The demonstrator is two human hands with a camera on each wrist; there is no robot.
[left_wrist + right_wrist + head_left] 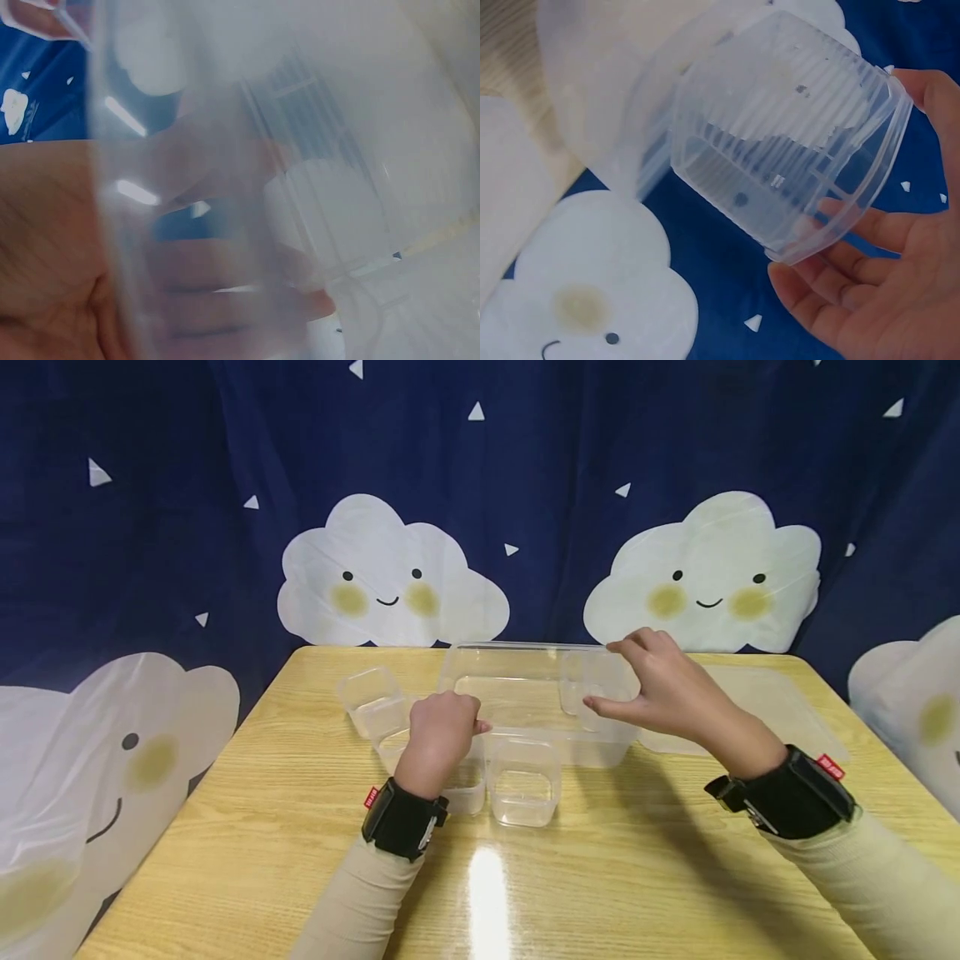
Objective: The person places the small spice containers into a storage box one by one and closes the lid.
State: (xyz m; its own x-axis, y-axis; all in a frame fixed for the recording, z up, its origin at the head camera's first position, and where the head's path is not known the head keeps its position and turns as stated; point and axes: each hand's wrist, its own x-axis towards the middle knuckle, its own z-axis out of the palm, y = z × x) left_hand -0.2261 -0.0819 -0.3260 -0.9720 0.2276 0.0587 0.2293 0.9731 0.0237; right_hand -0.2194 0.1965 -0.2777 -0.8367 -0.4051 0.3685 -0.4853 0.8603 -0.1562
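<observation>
My right hand (660,685) holds a small clear plastic container (581,681) over the right end of a large clear plastic box (517,689). In the right wrist view, thumb and fingers span the rim of this ribbed container (772,135). My left hand (442,727) grips the large box at its front left corner, the thumb pointing right. The left wrist view shows its fingers (217,300) blurred behind clear plastic. Several more small clear containers stand by the left hand: one (525,781) against the box's front, another (465,789) partly under the wrist, another (372,693) farther left.
A flat translucent lid (765,710) lies on the wooden table (247,852) to the right of the large box. Behind the table hangs a dark blue curtain (540,460) with white clouds. Light glares on the tabletop near the front.
</observation>
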